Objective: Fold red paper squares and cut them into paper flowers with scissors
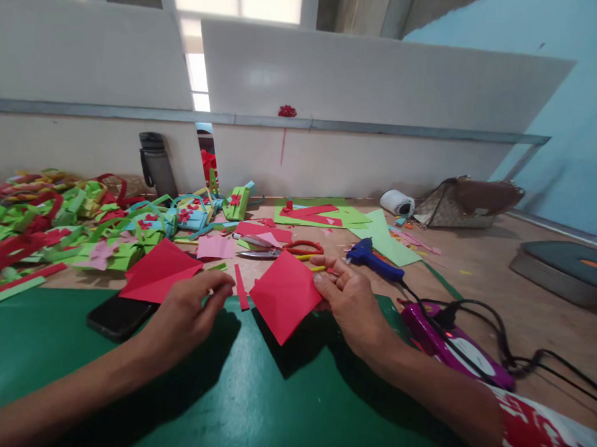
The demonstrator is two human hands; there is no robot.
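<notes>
My right hand (pixel 347 299) pinches the right corner of a folded red paper square (pixel 285 295) and holds it tilted above the green mat (pixel 229 400). My left hand (pixel 191 311) hovers to the left of the paper with its fingers curled together, holding nothing that I can see. Just beyond the left hand lies another folded red sheet (pixel 158 269), partly over a black phone (pixel 118 315). A thin red strip (pixel 241 288) lies between the two hands.
Red-handled scissors (pixel 282 248) and a blue glue gun (pixel 371 257) lie behind the paper, its cable running to a purple power strip (pixel 452 345). Paper baskets and strips (pixel 78 218) pile at the left. A bag (pixel 467 202), tape roll (pixel 397 202) and dark bottle (pixel 156 163) stand farther back.
</notes>
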